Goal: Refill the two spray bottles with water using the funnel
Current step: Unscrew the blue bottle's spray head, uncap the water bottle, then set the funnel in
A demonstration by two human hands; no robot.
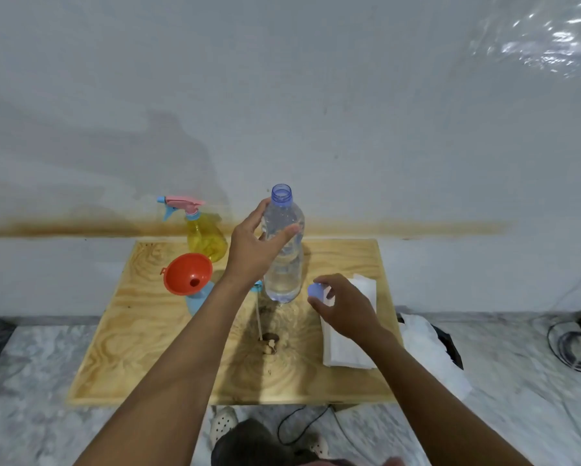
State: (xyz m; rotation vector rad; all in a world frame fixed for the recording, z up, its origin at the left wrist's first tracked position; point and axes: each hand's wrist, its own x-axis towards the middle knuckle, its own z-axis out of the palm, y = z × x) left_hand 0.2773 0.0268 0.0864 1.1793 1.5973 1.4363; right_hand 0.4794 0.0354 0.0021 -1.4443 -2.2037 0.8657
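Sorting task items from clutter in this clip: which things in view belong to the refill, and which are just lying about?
In the job: water bottle, held by left hand; its cap, pinched by right hand; funnel on blue spray bottle; yellow spray bottle; loose spray head.
Lying about: paper napkins; white bag; cables.

Both bare arms reach fwd over the desk (141, 348), each hand holding sth.
L forearm (181, 351) runs from the near edge twd the far edge, wrist about straight; L hand (252, 243) wraps the water bottle (284, 264), thumb across its front, fingers (264, 205) up beside the neck. R forearm (417, 375) comes in over the near right corner; R hand (346, 307), knuckles up, pinches the cap (317, 290) btw thumb & curled fingertips, near the right edge.
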